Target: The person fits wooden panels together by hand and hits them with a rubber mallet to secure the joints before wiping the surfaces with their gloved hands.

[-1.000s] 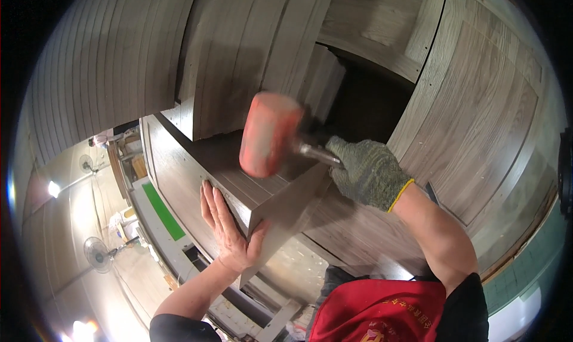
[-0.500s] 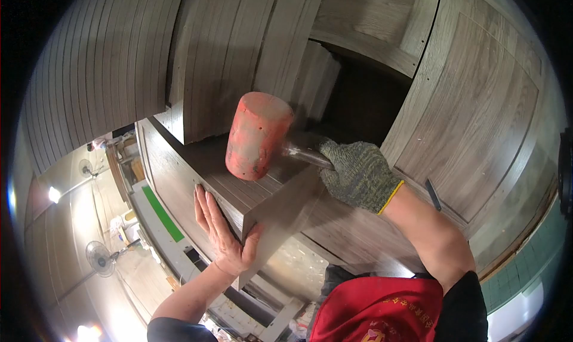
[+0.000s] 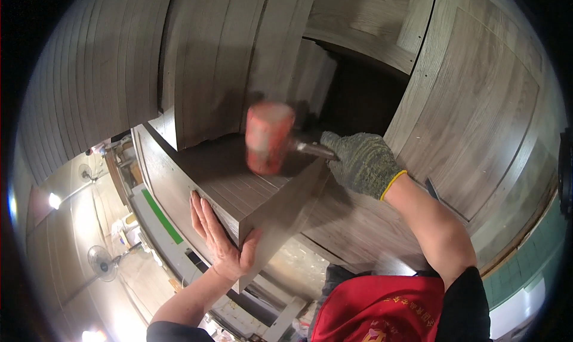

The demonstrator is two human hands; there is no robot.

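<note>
A broad wood-grain panel [image 3: 474, 115] with a framed centre is spreading across the right side and bearing a small dark strip [image 3: 431, 189] directly on its face, while a block of close-set boards [image 3: 222, 183] is sitting beside it, its footing hidden

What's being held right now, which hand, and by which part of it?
Right hand, gloved: the red mallet, by its handle. Left hand, bare: open against a corner of the wood-grain workpiece, not gripped round it.
</note>
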